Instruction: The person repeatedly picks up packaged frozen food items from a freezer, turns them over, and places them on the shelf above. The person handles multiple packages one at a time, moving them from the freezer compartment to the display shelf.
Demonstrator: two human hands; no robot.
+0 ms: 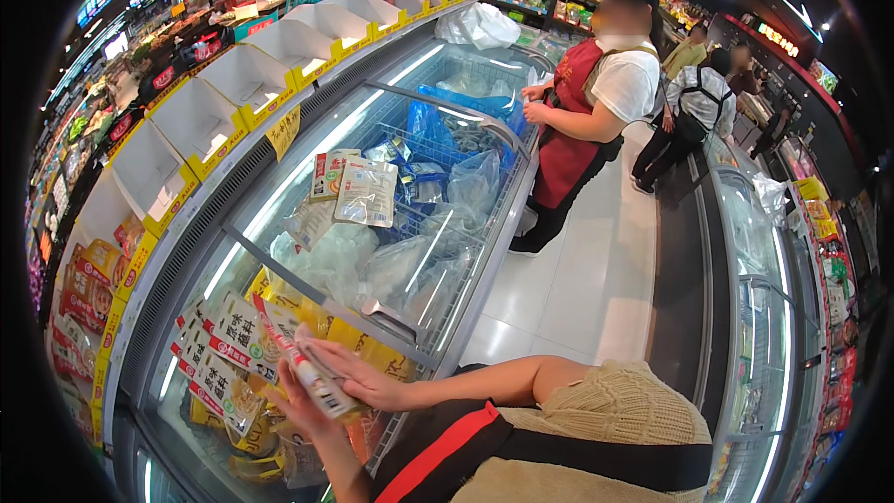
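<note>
Between both hands is a stack of flat red-and-white food pouches (pixel 307 363), seen mostly edge-on. My left hand (pixel 304 398) grips its near side, the fingers partly spread. My right hand (pixel 356 374) presses against its other side. Similar white-and-red sauce pouches (pixel 220 377) lie in overlapping piles on the freezer's glass lid, left of my hands. Farther up the glass rest a silver-white pouch (pixel 367 192), a red-and-green pouch (pixel 330 173) and a pale pouch (pixel 307 222).
Cardboard display boxes (pixel 209 127) line a shelf beside the chest freezer (pixel 489 251); the nearest hold packets. A lid handle (pixel 391 318) juts up. A person in a red apron (pixel 569 105) stands at the freezer's far side. Other people are in the aisle. A second freezer (pixel 751 293) stands right.
</note>
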